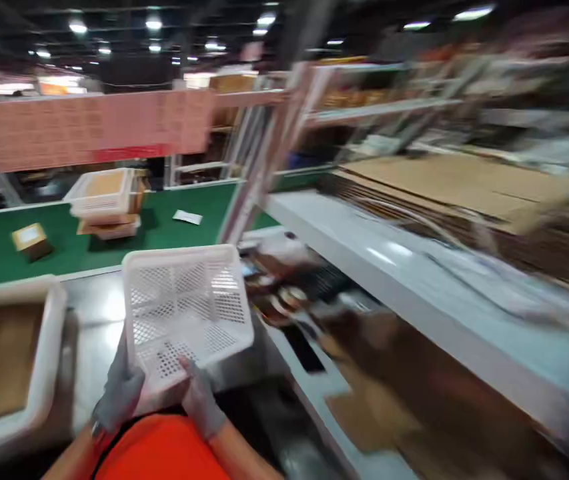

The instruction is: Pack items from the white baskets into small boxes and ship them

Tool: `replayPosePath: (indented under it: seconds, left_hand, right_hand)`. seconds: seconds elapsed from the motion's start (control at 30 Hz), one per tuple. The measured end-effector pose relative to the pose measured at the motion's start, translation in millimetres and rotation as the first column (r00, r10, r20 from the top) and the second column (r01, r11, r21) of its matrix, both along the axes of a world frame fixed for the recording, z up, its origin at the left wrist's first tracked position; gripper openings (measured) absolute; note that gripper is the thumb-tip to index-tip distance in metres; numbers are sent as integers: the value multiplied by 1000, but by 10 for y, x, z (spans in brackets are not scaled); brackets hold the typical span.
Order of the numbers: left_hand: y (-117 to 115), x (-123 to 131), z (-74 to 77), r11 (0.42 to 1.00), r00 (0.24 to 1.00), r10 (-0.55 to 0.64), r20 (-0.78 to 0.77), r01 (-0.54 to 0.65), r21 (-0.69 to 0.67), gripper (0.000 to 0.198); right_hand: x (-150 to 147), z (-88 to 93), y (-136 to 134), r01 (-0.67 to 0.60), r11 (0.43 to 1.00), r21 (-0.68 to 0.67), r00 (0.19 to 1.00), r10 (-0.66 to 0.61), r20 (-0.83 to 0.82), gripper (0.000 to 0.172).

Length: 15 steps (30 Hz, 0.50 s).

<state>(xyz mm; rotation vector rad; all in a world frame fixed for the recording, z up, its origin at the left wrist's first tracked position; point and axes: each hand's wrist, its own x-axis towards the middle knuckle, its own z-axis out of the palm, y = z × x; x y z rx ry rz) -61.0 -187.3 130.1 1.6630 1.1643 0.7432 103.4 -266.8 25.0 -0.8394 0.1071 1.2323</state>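
I hold an empty white perforated plastic basket (187, 307) tilted up in front of my chest. My left hand (120, 393), in a grey glove, grips its near left edge. My right hand (200, 399), also gloved in grey, is closed on the near bottom rim with the thumb inside. The basket hangs above a shiny steel worktable (97, 320). The right part of the view is smeared by motion.
A white tray holding cardboard (7, 360) sits at my left on the table. Beyond runs a green conveyor (174, 217) carrying stacked baskets (107, 200) and a small box (31, 239). At my right stand white shelves (364, 247) with flat cardboard sheets (464, 183).
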Motion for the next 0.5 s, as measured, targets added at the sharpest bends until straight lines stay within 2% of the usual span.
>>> replayPosePath:
  seconds: [0.07,0.1,0.13,0.2,0.27,0.3,0.33,0.37,0.4,0.43,0.47,0.5]
  left_hand:
    - [211,-104,-206,966,964,-257,-73,253,-53,100]
    - [389,-64,-286,918,915,-396,-77,392,-63,100]
    - [566,38,-353,849,847,-528,-68,524,-68,101]
    - [805,346,-455,681,682,-731,-22,727,-88,102]
    - [834,617,-511,527,536,-843,32,837,-147,100]
    - [792,701,-524,471,488,-870,61,862,-185,98]
    - [733,752,-529,429,456,-885,89,876,-222,96]
    - [669,777,-532,405,442,-890,114,879,-251,95]
    - [609,786,-534,390,436,-890,132,879,-274,94]
    - [557,788,-538,386,439,-887,144,875,-290,94]
    - [514,788,-547,391,448,-882,148,870,-301,95]
    - [479,790,-561,395,454,-879,144,865,-310,96]
  right_hand:
    - [-197,-43,-87,129,991,44,984,-123,-126,42]
    - [-239,-72,-120,202,977,76,969,-188,-158,41]
    - [-257,-105,-173,291,952,92,947,-272,-173,40]
    - [-307,-178,-389,495,867,64,862,-480,-165,40]
    - [-472,-258,-733,664,748,-8,739,-658,-147,40]
    - [-602,-302,-925,744,663,-83,654,-748,-112,39]
    - [-750,-350,-1118,817,546,-184,548,-835,-47,36]
    - [-901,-403,-1305,872,393,-292,424,-905,47,31]
    - [-1045,-458,-1484,898,216,-383,296,-942,162,26]
    - [-1174,-514,-1656,894,41,-447,182,-943,277,21]
    - [-1285,-567,-1827,871,-103,-480,95,-924,369,18]
    - [-1377,-614,-2001,850,-194,-490,36,-906,422,20]
